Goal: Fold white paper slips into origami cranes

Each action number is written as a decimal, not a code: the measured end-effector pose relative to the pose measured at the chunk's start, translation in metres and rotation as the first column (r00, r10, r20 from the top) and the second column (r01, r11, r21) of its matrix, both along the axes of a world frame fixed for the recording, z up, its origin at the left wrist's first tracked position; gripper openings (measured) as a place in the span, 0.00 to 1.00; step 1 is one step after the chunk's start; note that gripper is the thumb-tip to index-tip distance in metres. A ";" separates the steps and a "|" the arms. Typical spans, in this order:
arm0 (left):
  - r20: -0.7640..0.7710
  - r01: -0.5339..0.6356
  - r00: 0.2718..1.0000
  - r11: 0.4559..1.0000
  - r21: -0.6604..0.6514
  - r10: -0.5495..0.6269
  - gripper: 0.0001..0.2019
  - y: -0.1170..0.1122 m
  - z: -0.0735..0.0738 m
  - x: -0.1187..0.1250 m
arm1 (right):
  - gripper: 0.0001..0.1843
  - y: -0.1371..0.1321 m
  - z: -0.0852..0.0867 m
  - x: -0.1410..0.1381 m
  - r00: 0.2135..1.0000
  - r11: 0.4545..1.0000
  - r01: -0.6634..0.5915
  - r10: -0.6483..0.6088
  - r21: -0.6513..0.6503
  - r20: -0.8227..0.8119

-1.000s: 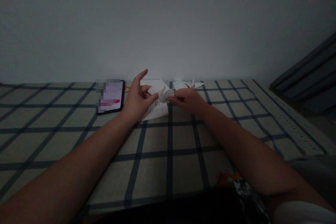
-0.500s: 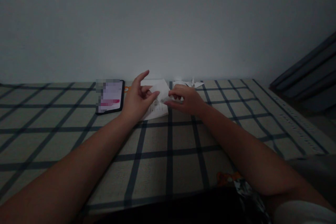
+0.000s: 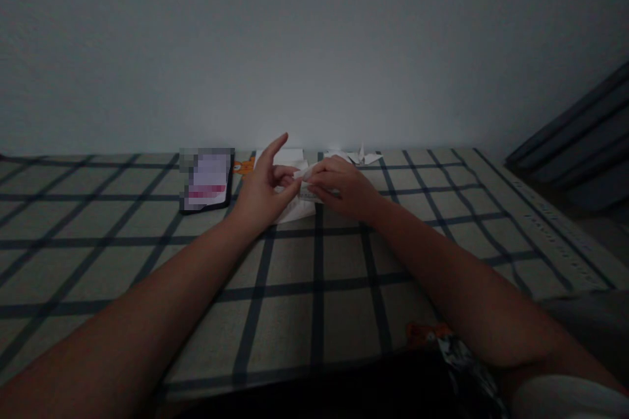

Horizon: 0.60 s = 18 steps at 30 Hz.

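Observation:
A small piece of white paper (image 3: 307,190) with faint print is pinched between my two hands near the far side of the table. My left hand (image 3: 265,188) grips its left side with thumb and fingers, while the index finger points up and away. On the other side, my right hand (image 3: 344,186) closes its thumb and fingertips on the paper's right part. Beneath the hands lies a printed white sheet (image 3: 297,211), partly hidden. Just behind my right hand sits a folded white paper crane (image 3: 362,156).
A phone (image 3: 209,180) with a lit screen lies to the left. Beside it is an orange bear figure (image 3: 244,167), partly hidden. More white paper (image 3: 280,154) lies against the wall (image 3: 314,46). A checked cloth (image 3: 295,314) covers the table. A dark curtain (image 3: 584,137) hangs at right.
My hands have come closer together on the paper. The piece between them, which stood up as a wider flap, now appears smaller and folded over. The phone has stayed put.

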<state>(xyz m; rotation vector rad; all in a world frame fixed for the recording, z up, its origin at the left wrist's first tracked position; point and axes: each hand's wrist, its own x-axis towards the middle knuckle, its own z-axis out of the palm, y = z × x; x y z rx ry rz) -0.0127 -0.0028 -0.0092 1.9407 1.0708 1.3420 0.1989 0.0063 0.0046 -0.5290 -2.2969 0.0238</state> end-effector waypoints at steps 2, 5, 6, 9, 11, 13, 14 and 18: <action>0.009 0.021 1.000 1.000 -0.015 -0.021 0.40 -0.001 0.000 0.000 | 0.11 0.001 0.000 0.001 1.000 1.000 0.014 -0.014 0.002 0.014; 0.032 0.067 0.997 0.997 -0.043 -0.066 0.41 -0.001 0.000 0.000 | 0.12 0.002 0.001 0.002 0.998 0.999 0.043 -0.043 -0.009 0.038; 0.042 0.089 0.995 0.995 -0.048 -0.087 0.41 -0.001 0.000 -0.001 | 0.13 0.003 0.001 0.002 0.997 0.998 0.058 -0.058 -0.014 0.045; 0.054 0.114 0.992 0.992 -0.048 -0.112 0.42 -0.002 0.000 0.000 | 0.17 0.003 0.002 0.001 0.992 0.994 0.104 -0.103 -0.012 0.076; 0.034 0.087 0.996 0.995 -0.048 -0.085 0.41 -0.003 0.001 0.001 | 0.18 0.002 0.002 0.001 0.986 0.990 0.139 -0.138 0.000 0.095; 0.009 0.051 0.999 0.998 -0.043 -0.050 0.40 -0.003 0.002 0.001 | 0.19 0.002 0.002 0.001 0.982 0.985 0.172 -0.173 0.015 0.079; 0.000 0.037 0.999 0.999 -0.038 -0.037 0.39 -0.003 0.002 0.002 | 0.18 0.002 0.002 0.002 0.981 0.982 0.185 -0.186 0.020 0.051; -0.001 0.031 1.000 0.999 -0.031 -0.031 0.38 -0.003 0.001 0.002 | 0.21 0.005 0.001 0.003 0.970 0.980 0.201 -0.201 -0.016 -0.138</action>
